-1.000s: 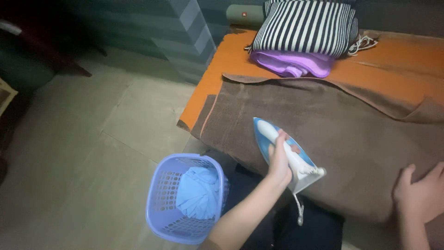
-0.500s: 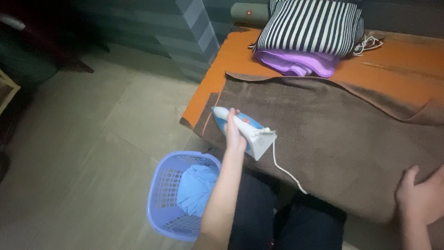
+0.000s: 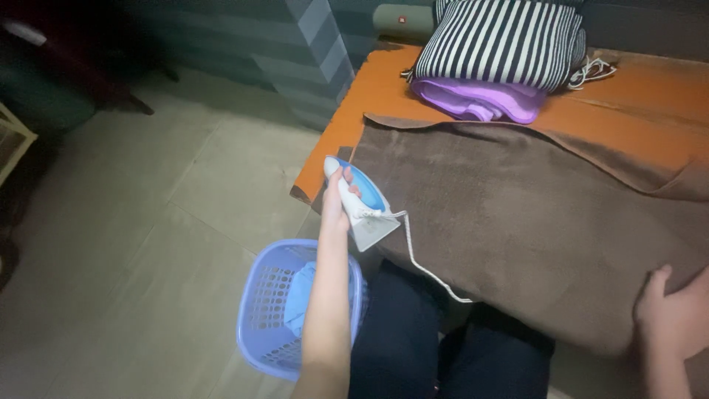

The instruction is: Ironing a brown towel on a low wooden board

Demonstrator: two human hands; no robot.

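Observation:
My left hand [image 3: 335, 201] grips the handle of a blue and white clothes iron [image 3: 361, 203], held at the left edge of a brown cloth [image 3: 532, 214]. The iron's white cord [image 3: 425, 273] trails down and to the right over the cloth's front edge. The brown cloth is spread over an orange-covered table [image 3: 369, 100]. My right hand [image 3: 672, 314] lies flat on the cloth at its near right corner, fingers spread.
A lilac plastic basket [image 3: 262, 325] with a light blue garment [image 3: 299, 292] stands on the tiled floor below the iron. A black-and-white striped garment [image 3: 502, 41] sits folded on a purple one [image 3: 480, 100] at the table's far side. My dark-trousered legs [image 3: 413, 347] are below.
My left hand has carried the iron leftward across the brown cloth, from its middle front to its left edge. The right hand has stayed on the cloth.

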